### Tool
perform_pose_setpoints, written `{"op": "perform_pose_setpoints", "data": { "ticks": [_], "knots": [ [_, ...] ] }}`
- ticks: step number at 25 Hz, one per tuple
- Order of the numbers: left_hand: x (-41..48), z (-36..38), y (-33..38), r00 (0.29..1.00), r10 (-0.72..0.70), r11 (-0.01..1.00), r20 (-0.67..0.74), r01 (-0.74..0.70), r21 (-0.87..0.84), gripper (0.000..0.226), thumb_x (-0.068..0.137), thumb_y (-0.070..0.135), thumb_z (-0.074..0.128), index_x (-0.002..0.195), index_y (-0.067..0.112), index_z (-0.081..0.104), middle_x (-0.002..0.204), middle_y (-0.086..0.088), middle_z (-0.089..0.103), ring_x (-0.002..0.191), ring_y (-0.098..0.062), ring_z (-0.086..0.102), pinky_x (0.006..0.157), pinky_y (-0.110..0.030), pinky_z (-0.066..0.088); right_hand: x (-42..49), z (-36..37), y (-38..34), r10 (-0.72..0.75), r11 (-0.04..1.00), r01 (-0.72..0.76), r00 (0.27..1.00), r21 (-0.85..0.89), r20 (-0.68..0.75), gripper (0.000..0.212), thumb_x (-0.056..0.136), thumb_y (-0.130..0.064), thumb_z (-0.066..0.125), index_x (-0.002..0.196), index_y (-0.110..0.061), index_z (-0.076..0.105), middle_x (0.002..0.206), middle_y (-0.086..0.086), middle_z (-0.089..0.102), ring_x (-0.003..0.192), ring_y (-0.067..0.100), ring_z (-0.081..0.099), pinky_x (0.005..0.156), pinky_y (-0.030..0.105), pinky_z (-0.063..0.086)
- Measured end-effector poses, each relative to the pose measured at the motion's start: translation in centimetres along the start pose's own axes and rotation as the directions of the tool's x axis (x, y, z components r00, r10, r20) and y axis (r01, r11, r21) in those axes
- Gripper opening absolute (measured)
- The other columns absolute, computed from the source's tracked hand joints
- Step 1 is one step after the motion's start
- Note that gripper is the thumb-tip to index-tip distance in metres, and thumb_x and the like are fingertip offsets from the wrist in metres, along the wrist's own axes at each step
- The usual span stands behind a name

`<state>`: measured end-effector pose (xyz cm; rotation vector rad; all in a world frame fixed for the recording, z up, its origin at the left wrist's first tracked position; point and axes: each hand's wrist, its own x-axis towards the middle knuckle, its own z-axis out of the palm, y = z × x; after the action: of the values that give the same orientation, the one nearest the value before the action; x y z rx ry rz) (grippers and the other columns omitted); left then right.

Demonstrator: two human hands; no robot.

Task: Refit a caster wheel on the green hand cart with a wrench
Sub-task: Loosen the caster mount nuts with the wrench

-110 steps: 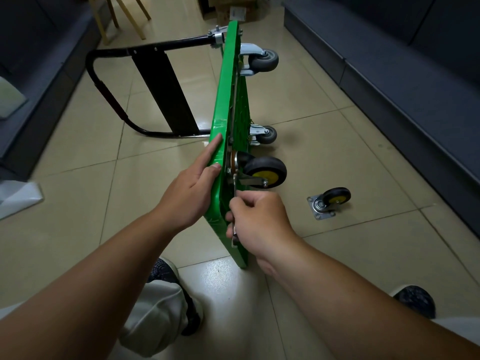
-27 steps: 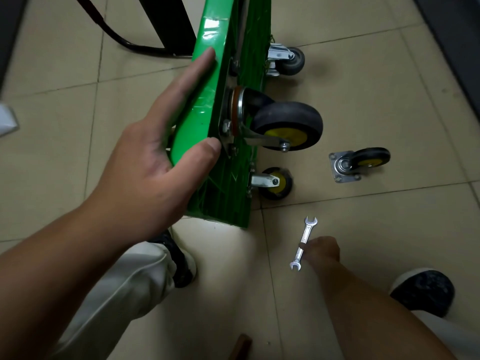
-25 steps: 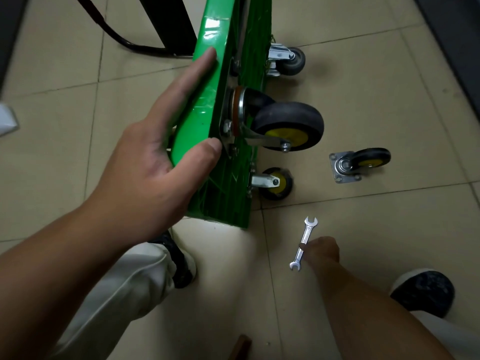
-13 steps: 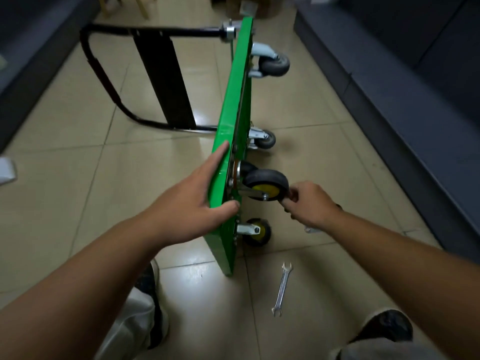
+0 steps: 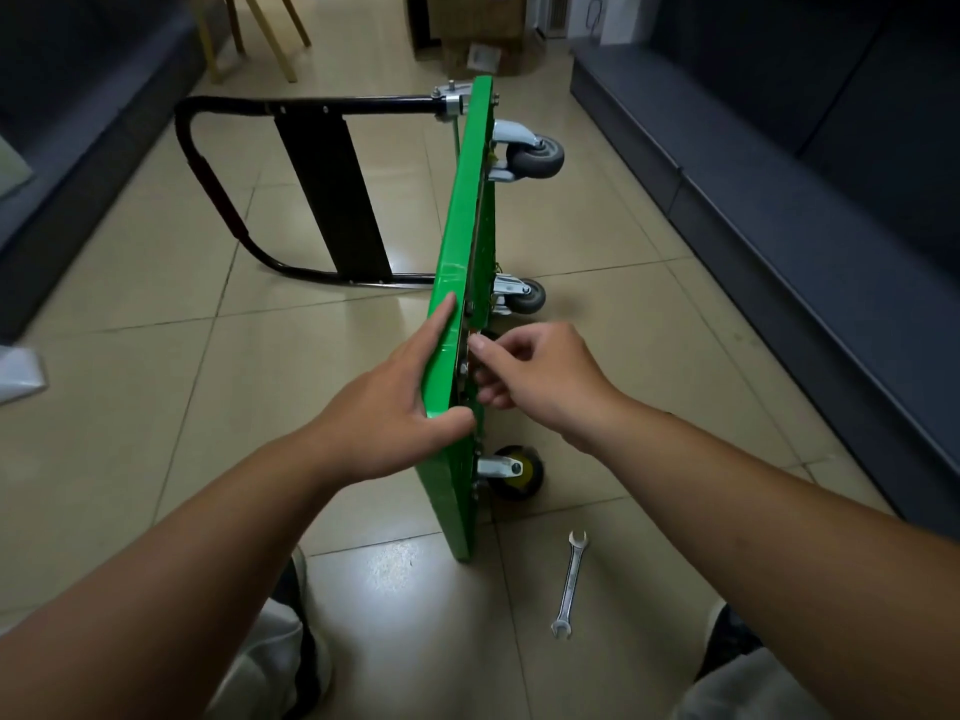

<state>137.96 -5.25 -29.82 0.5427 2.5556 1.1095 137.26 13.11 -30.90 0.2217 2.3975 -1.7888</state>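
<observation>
The green hand cart [image 5: 457,283] stands on its side edge on the tiled floor, deck upright, casters pointing right. My left hand [image 5: 384,402] holds the deck's upper edge, fingers flat along the left face and thumb hooked over the rim. My right hand [image 5: 540,376] is at the underside, fingertips curled in against the mounting plate of the near upper caster [image 5: 488,336], which the hand mostly hides. What the fingertips pinch is hidden. The wrench [image 5: 570,584] lies loose on the floor, right of the cart's near corner. A yellow-hubbed caster [image 5: 511,470] sits below my right hand.
Two grey casters [image 5: 535,158] [image 5: 524,298] are at the far end, and the black folding handle [image 5: 311,103] lies out to the left. A dark low bench [image 5: 779,226] runs along the right. Wooden chair legs [image 5: 270,39] and cardboard boxes [image 5: 478,23] stand beyond.
My right hand set the wrench down on the floor, rose to the upper caster's tyre, and has now shifted left to its mounting plate. My left hand stays on the deck edge.
</observation>
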Motion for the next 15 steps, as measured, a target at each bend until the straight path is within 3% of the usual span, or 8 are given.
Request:
{"op": "perform_pose_setpoints", "data": {
  "ticks": [5,9,15],
  "knots": [
    [0.2,0.0,0.1,1.000,-0.019,0.998,-0.013,0.020,0.057,0.105,0.071,0.050,0.058,0.153,0.061,-0.006,0.146,0.002,0.051,0.076,-0.004,0.061,0.063,-0.024,0.048,1.2,0.7,0.9,0.043,0.999,-0.043,0.999,0.015,0.028,0.020,0.092,-0.029,0.072,0.084,-0.010,0.075,0.070,0.008,0.075,0.070,0.028,0.075,0.078,0.047,0.062],
    [0.2,0.0,0.0,1.000,-0.016,0.998,-0.021,0.017,0.065,0.104,0.071,0.048,0.058,0.153,0.061,-0.006,0.145,0.001,0.052,0.074,-0.003,0.060,0.063,-0.025,0.046,1.3,0.5,1.0,0.057,0.996,-0.061,0.996,0.066,0.067,0.013,0.091,-0.018,0.073,0.089,-0.005,0.073,0.073,0.013,0.075,0.070,0.028,0.073,0.080,0.047,0.062],
    [0.1,0.0,0.3,0.999,-0.029,0.997,-0.025,0.031,0.077,0.103,0.072,0.047,0.057,0.153,0.060,-0.007,0.141,0.001,0.052,0.071,0.000,0.058,0.059,-0.018,0.041,1.0,0.3,1.0,-0.043,0.998,0.042,0.998,0.046,0.038,0.009,0.083,-0.005,0.079,0.088,-0.007,0.073,0.083,0.013,0.076,0.079,0.029,0.075,0.082,0.049,0.061]
  ]
}}
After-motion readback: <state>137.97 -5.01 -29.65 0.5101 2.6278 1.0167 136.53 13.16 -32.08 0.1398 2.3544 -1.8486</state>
